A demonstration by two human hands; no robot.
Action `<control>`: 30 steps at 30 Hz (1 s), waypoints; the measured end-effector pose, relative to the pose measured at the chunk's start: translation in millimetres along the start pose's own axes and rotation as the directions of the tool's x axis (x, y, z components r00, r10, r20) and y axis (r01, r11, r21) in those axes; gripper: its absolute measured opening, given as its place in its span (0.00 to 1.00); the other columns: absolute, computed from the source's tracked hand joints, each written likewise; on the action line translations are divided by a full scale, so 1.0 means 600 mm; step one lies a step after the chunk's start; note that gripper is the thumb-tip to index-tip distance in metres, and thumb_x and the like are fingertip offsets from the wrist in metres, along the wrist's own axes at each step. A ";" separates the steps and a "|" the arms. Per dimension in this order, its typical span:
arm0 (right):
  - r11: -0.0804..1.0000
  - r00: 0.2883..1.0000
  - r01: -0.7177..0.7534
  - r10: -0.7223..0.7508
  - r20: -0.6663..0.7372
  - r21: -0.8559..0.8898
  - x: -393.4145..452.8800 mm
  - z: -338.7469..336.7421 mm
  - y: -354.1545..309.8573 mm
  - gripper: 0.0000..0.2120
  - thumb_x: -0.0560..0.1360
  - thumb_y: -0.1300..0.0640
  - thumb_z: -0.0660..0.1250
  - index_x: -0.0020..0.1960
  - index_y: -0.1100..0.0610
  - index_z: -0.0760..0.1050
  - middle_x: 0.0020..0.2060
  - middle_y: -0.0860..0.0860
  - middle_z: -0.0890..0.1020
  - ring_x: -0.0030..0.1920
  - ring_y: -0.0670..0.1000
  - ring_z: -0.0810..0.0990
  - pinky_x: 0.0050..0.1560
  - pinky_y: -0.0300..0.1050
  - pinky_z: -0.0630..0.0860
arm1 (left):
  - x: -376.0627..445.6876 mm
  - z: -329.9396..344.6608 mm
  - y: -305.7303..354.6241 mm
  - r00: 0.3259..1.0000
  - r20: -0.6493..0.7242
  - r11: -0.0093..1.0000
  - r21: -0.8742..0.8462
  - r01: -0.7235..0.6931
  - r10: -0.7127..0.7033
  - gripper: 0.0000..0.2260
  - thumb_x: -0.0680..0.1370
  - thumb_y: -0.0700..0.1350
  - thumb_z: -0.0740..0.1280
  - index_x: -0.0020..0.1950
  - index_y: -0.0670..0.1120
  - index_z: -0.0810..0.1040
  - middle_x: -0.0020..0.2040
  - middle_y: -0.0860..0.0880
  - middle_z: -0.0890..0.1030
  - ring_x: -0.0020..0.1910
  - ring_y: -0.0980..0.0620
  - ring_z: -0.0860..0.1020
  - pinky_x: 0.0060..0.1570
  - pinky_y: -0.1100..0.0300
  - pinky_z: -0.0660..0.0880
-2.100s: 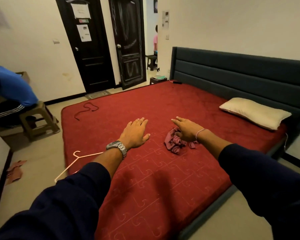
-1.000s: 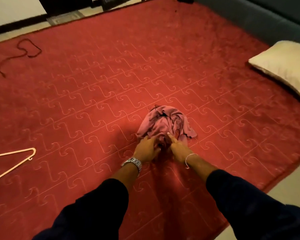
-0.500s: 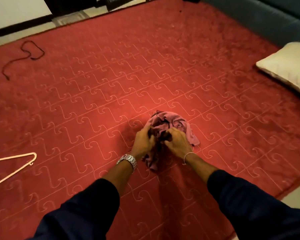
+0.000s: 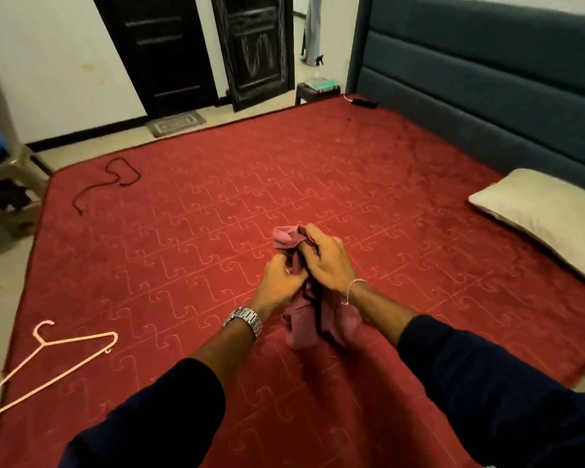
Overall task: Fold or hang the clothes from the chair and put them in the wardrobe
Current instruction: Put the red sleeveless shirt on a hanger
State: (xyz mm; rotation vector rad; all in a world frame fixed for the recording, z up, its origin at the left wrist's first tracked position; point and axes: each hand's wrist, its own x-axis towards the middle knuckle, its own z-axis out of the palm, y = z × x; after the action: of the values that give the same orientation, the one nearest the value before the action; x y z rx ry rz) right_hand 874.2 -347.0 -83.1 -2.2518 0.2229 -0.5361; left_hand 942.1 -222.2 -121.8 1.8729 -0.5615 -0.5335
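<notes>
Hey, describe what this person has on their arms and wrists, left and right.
Both arms wear dark navy long sleeves pushed up to mid-forearm. The left hand has a silver metal link wristwatch on its wrist. The right hand has a thin silver bead-like bracelet on its wrist. No gloves or rings are visible.

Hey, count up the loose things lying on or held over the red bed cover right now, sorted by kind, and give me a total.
Garments: 1, the pink garment, held by the left hand and the right hand.
Hangers: 1, the pink hanger at the near left edge.
Cords: 1, the dark cord.
Pillows: 1, the cream pillow.
Total: 4
</notes>
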 end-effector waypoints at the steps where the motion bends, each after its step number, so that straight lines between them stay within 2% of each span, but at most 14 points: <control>1: 1.000 0.999 0.031 -0.031 -0.010 -0.004 0.002 -0.008 -0.024 0.01 0.80 0.58 0.63 0.50 0.53 0.72 0.30 0.44 0.74 0.29 0.46 0.69 0.32 0.45 0.67 | -0.007 -0.014 0.015 0.999 -0.021 1.000 -0.006 -0.027 0.027 0.08 0.75 0.48 0.69 0.44 0.43 0.80 0.37 0.50 0.83 0.33 0.54 0.77 0.35 0.52 0.74; 3: 0.998 0.998 0.058 -0.058 -0.036 0.006 0.007 -0.023 -0.062 0.03 0.80 0.56 0.65 0.47 0.52 0.72 0.29 0.45 0.74 0.29 0.46 0.67 0.32 0.45 0.66 | -0.014 -0.038 0.039 0.997 -0.061 0.999 0.007 -0.041 0.041 0.14 0.76 0.49 0.67 0.42 0.38 0.77 0.33 0.48 0.78 0.30 0.53 0.72 0.31 0.55 0.68; 7: 0.995 0.993 0.103 -0.102 -0.066 0.010 0.013 -0.058 -0.161 0.08 0.79 0.50 0.67 0.45 0.51 0.72 0.32 0.46 0.78 0.31 0.49 0.73 0.33 0.45 0.67 | -0.061 -0.104 0.122 0.990 -0.100 0.992 0.085 -0.091 0.099 0.10 0.82 0.44 0.63 0.43 0.42 0.72 0.31 0.53 0.70 0.26 0.58 0.63 0.24 0.66 0.60; 10: 0.996 0.996 0.085 -0.085 -0.025 0.036 0.017 -0.084 -0.239 0.16 0.73 0.40 0.73 0.52 0.49 0.75 0.43 0.43 0.83 0.40 0.43 0.80 0.39 0.40 0.75 | -0.087 -0.161 0.176 0.979 -0.112 0.982 0.107 -0.157 0.169 0.07 0.79 0.41 0.60 0.41 0.42 0.70 0.32 0.50 0.70 0.28 0.57 0.65 0.25 0.62 0.64; 12: 0.997 0.999 0.048 -0.049 0.017 0.062 0.011 -0.099 -0.291 0.28 0.66 0.38 0.78 0.60 0.47 0.73 0.51 0.41 0.81 0.47 0.40 0.80 0.46 0.35 0.75 | -0.106 -0.203 0.207 0.962 -0.156 0.971 0.118 -0.209 0.226 0.09 0.76 0.47 0.60 0.39 0.44 0.69 0.34 0.49 0.72 0.31 0.55 0.67 0.27 0.54 0.67; 14: 0.990 0.997 -0.029 0.018 0.076 0.137 0.004 -0.111 -0.329 0.38 0.63 0.39 0.81 0.67 0.47 0.70 0.57 0.41 0.80 0.54 0.40 0.79 0.51 0.35 0.76 | -0.136 -0.238 0.252 0.944 -0.183 0.961 0.081 -0.264 0.275 0.11 0.77 0.46 0.61 0.34 0.48 0.67 0.30 0.53 0.69 0.30 0.57 0.63 0.29 0.56 0.62; 16: 0.986 0.984 -0.078 0.052 0.170 0.147 -0.005 -0.116 -0.357 0.34 0.64 0.40 0.81 0.65 0.49 0.73 0.55 0.43 0.82 0.52 0.40 0.81 0.52 0.40 0.79 | -0.176 -0.272 0.301 0.925 -0.219 0.950 0.084 -0.300 0.311 0.14 0.77 0.39 0.61 0.32 0.49 0.67 0.28 0.55 0.68 0.27 0.60 0.62 0.28 0.60 0.61; 18: 0.993 0.971 -0.075 0.052 0.235 0.090 -0.014 -0.115 -0.381 0.19 0.72 0.44 0.76 0.58 0.54 0.81 0.49 0.51 0.86 0.44 0.43 0.81 0.48 0.49 0.81 | -0.201 -0.306 0.331 0.909 -0.232 0.938 0.127 -0.324 0.345 0.15 0.77 0.31 0.59 0.35 0.49 0.71 0.30 0.55 0.72 0.24 0.62 0.65 0.27 0.66 0.64; 20: 0.993 0.972 -0.045 0.018 0.236 0.111 -0.024 -0.108 -0.418 0.13 0.79 0.49 0.68 0.52 0.58 0.83 0.45 0.59 0.85 0.41 0.46 0.79 0.42 0.49 0.77 | -0.230 -0.346 0.353 0.902 -0.232 0.929 0.163 -0.333 0.364 0.14 0.77 0.28 0.59 0.41 0.45 0.75 0.34 0.54 0.77 0.28 0.65 0.72 0.31 0.69 0.69; 21: 0.987 0.975 -0.042 0.006 0.224 0.157 -0.031 -0.104 -0.444 0.12 0.81 0.50 0.66 0.50 0.58 0.83 0.43 0.57 0.85 0.40 0.46 0.78 0.41 0.45 0.76 | -0.245 -0.368 0.363 0.893 -0.244 0.924 0.173 -0.343 0.377 0.12 0.77 0.29 0.59 0.43 0.43 0.77 0.37 0.51 0.80 0.32 0.66 0.74 0.35 0.66 0.72; 24: 0.968 0.983 -0.031 -0.016 0.184 0.250 -0.043 -0.101 -0.516 0.13 0.84 0.55 0.61 0.45 0.54 0.80 0.35 0.48 0.80 0.34 0.43 0.74 0.34 0.39 0.70 | -0.279 -0.425 0.382 0.859 -0.291 0.906 0.174 -0.385 0.421 0.04 0.77 0.36 0.66 0.45 0.40 0.80 0.42 0.45 0.83 0.40 0.55 0.77 0.41 0.54 0.75; 27: 0.932 0.997 -0.017 -0.011 0.075 0.361 -0.045 -0.105 -0.570 0.15 0.81 0.66 0.59 0.48 0.52 0.81 0.38 0.44 0.83 0.37 0.41 0.79 0.39 0.35 0.74 | -0.304 -0.490 0.383 0.832 -0.347 0.898 0.248 -0.364 0.433 0.12 0.71 0.51 0.69 0.40 0.43 0.80 0.38 0.46 0.84 0.38 0.51 0.80 0.39 0.50 0.78; 29: 0.900 1.000 0.007 0.001 -0.019 0.436 -0.042 -0.111 -0.600 0.18 0.78 0.71 0.56 0.52 0.56 0.81 0.43 0.47 0.84 0.45 0.45 0.81 0.44 0.35 0.77 | -0.330 -0.530 0.392 0.805 -0.376 0.881 0.312 -0.356 0.458 0.14 0.72 0.51 0.67 0.34 0.42 0.75 0.31 0.49 0.78 0.32 0.53 0.75 0.33 0.53 0.72; 30: 0.890 0.998 0.012 0.019 -0.063 0.457 -0.043 -0.113 -0.613 0.18 0.77 0.72 0.55 0.51 0.58 0.81 0.43 0.49 0.83 0.47 0.48 0.80 0.45 0.37 0.77 | -0.345 -0.544 0.397 0.795 -0.386 0.874 0.337 -0.350 0.467 0.15 0.74 0.49 0.68 0.31 0.44 0.71 0.29 0.51 0.73 0.30 0.55 0.70 0.32 0.56 0.67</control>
State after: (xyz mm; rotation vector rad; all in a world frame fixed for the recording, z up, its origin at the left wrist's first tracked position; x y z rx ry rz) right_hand 816.8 -137.7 222.5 -1.7749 0.1168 -0.5928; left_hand 943.0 61.1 232.8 1.9426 -0.7133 0.2867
